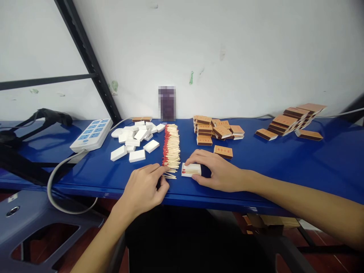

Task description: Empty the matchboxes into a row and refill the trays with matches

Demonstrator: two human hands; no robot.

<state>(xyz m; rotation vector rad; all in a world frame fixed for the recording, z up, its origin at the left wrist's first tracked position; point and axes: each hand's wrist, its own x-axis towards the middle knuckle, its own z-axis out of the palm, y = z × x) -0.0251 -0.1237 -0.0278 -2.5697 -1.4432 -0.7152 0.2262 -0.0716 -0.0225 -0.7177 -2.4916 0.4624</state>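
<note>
My left hand is at the near end of a long row of red-tipped matches, its thumb and forefinger closing around the heads of a few matches. How firmly they are pinched is partly hidden by the fingers. Just right of the row lies a white matchbox tray with a few matches inside, heads to the left. My right hand grips this tray, forefinger on its far side and thumb at its near right corner.
White trays are heaped to the left. Brown matchbox sleeves are piled behind my right hand, with one sleeve closer. More matchboxes lean in stacks at far right. A power strip and blue table edge are visible.
</note>
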